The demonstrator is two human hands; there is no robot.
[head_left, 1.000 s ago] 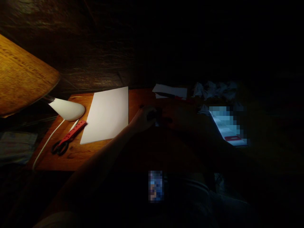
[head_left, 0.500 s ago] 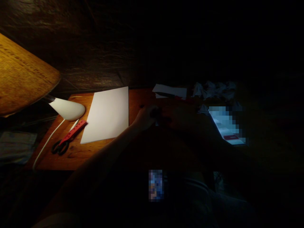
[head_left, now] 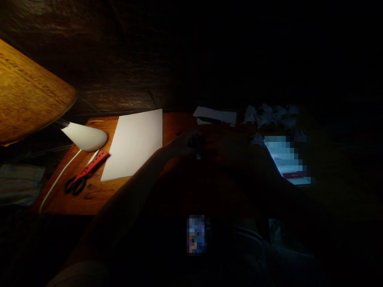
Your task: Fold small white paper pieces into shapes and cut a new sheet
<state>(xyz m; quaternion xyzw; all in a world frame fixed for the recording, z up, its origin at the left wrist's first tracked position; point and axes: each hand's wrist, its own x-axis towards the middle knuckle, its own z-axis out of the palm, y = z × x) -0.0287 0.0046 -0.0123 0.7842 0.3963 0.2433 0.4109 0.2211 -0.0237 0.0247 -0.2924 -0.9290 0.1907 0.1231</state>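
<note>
My left hand (head_left: 184, 144) reaches over the middle of the table, its fingers bent inward and mostly lost in shadow. Just below those fingers shows a small pale piece (head_left: 198, 156), perhaps paper, too dark to make out. My right hand (head_left: 217, 152) is close beside it, almost swallowed by the dark, so its fingers cannot be read. To the left of my hands lies a white sheet of paper (head_left: 136, 145). Beyond them, a smaller white paper (head_left: 220, 114) has a dark, red-ended tool (head_left: 214, 120) across it.
Scissors with black handles (head_left: 76, 185) in a red sheath lie at the left, near a white lamp base (head_left: 86, 136) under a yellow-brown shade (head_left: 30, 95). Several crumpled or folded white papers (head_left: 269, 114) sit at the back right, behind a lit, pixelated screen (head_left: 279, 159).
My left forearm and wrist have shifted slightly left, now overlapping the white sheet's lower right corner more. The pale piece stays between my hands. Objects on the table have not moved.
</note>
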